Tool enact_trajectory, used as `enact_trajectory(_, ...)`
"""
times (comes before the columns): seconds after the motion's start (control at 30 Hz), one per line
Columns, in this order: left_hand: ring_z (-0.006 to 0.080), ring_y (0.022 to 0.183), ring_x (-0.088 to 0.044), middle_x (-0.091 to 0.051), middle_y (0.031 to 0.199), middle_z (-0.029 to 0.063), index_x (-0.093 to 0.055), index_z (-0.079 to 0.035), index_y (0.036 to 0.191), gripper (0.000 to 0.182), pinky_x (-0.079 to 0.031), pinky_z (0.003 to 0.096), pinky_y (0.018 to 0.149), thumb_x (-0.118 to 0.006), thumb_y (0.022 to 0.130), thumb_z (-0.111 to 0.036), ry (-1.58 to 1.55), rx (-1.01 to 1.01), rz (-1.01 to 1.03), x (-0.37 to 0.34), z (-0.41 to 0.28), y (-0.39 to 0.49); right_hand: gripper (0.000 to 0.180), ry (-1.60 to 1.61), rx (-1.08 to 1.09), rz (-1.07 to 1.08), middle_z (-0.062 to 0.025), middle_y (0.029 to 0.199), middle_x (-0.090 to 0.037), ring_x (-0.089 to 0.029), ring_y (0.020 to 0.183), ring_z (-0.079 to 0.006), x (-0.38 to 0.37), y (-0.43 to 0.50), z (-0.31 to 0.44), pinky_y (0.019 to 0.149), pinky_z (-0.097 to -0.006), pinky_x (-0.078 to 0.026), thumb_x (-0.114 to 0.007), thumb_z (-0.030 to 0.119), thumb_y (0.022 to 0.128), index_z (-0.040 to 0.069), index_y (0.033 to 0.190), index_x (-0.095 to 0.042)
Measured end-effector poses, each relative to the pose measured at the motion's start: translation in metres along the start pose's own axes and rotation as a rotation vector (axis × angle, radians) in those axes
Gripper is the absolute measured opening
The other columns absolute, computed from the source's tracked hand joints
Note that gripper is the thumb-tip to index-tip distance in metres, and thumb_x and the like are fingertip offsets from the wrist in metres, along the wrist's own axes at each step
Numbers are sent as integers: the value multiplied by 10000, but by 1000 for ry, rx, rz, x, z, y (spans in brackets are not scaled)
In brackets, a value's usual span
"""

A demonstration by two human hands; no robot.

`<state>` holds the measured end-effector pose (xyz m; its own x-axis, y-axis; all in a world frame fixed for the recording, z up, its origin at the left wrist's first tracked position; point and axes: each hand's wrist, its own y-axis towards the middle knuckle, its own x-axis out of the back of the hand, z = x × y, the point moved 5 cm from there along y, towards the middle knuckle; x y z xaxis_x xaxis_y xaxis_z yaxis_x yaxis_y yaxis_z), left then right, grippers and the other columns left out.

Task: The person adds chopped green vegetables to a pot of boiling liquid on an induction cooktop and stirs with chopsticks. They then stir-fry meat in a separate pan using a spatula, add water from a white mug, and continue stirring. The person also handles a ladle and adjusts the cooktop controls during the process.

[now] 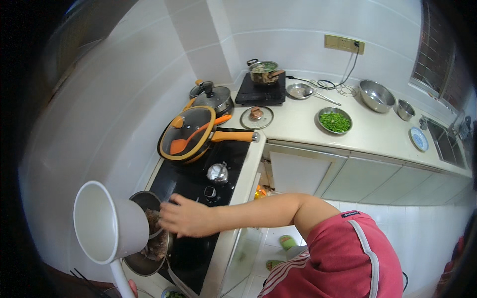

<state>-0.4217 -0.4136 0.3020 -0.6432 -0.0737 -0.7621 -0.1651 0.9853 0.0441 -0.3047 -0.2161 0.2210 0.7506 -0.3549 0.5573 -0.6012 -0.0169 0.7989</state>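
My left hand [133, 287], mostly out of view at the bottom left, grips the handle of a white plastic dipper [130, 223]. The dipper is tilted, its wide mouth facing left, and hides part of a dark frying pan [143, 269]. Brownish pieces of food [155, 246] lie in the pan, too indistinct to name. My right hand [164, 216] reaches over the pan's right edge, slightly blurred, fingers bent and apart, with nothing visibly held. A thin curved edge shows between dipper and fingers. The pan stands on a black glass cooktop [186, 249].
Behind stand a lidded wok [186, 138] with an orange spatula, a lidded pot [220, 98] and a pot [264, 74] on an induction plate. On the counter are a bowl of chopped greens [335, 121], a glass lid [257, 121] and a steel basin [376, 97].
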Motion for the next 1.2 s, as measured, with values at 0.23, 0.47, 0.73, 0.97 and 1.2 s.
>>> enact_trajectory(0.23, 94, 379, -305, -441, 646, 60, -388, 12, 1109, 371, -256, 217, 356, -307, 926, -301, 95, 209, 139, -75, 123, 5, 372, 1718, -727, -297, -43, 906, -580, -537, 828, -156, 124, -46, 37, 688, -276, -440, -423, 378, 925, 48, 942, -593)
enact_trajectory(0.47, 80, 372, -303, -466, 681, 69, -374, -4, 1172, 383, -262, 202, 335, -419, 917, -286, 323, 407, 330, -163, 338, -3, 305, 1544, -1175, -518, -40, 805, -534, -524, 749, -94, 283, -205, -4, 662, -224, -436, -622, 191, 829, 13, 1005, -448)
enact_trajectory(0.73, 35, 363, -302, -597, 901, 160, -432, 29, 1167, 475, -245, 165, 320, -501, 901, -358, 365, 734, 759, -288, 595, -61, 380, 887, -1606, -767, -42, 845, -566, -585, 692, -104, 530, -445, -22, 554, -227, -503, -580, 88, 824, 25, 1179, -460)
enact_trajectory(0.97, 44, 351, -287, -543, 717, 85, -518, 33, 1086, 294, -238, 188, 313, -491, 898, -191, 328, 989, 587, -302, 685, -62, 366, 851, -1523, -1259, -157, 847, -598, -558, 531, -135, 791, -641, -9, 388, -241, -472, -459, 237, 900, -7, 1165, -392)
enact_trajectory(1.2, 54, 336, -298, -510, 621, 33, -536, 5, 994, 227, -235, 200, 312, -507, 895, -197, 333, 1008, 415, -313, 748, -21, 418, 969, -893, -1847, -190, 960, -541, -480, 532, -120, 985, -802, 4, 404, -212, -404, -408, 151, 900, -140, 1188, -324)
